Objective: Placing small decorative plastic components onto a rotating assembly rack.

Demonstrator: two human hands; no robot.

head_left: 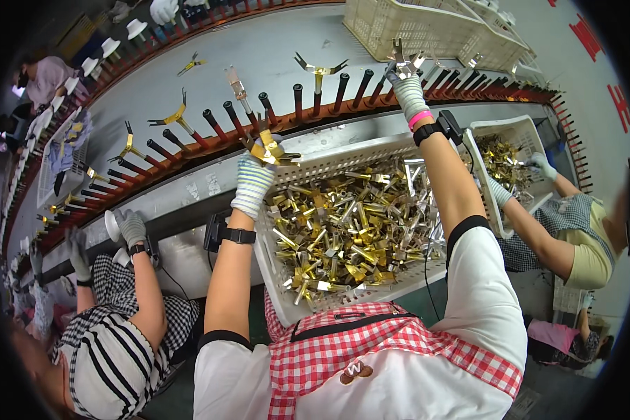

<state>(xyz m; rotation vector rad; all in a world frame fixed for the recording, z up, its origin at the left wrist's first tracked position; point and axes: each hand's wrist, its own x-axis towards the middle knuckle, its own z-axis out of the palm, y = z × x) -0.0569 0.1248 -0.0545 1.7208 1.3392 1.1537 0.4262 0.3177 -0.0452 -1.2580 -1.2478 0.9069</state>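
My left hand (253, 187), in a striped knit glove, is closed around several gold-coloured forked metal pieces (266, 150) above the near edge of a curved line of pegs. Farther up and to the right, my right hand (409, 92), gloved alike, grips a shiny silvery forked metal piece (407, 66) at the peg row. Its fingertips are partly hidden by the metal. The pegs (343, 89) have black tops and red lower parts. Several carry forked pieces, among them a gold one (320, 70) between my hands and a silvery one (237, 85) beyond my left hand.
Below my hands a white plastic basket (362, 157) holds a heap of gold and silvery metal pieces (350, 231). Co-workers' gloved hands work close by on the left (129, 227) and right (541, 166). A cream crate (416, 31) stands behind the pegs. One loose gold piece (191, 64) lies on the grey surface.
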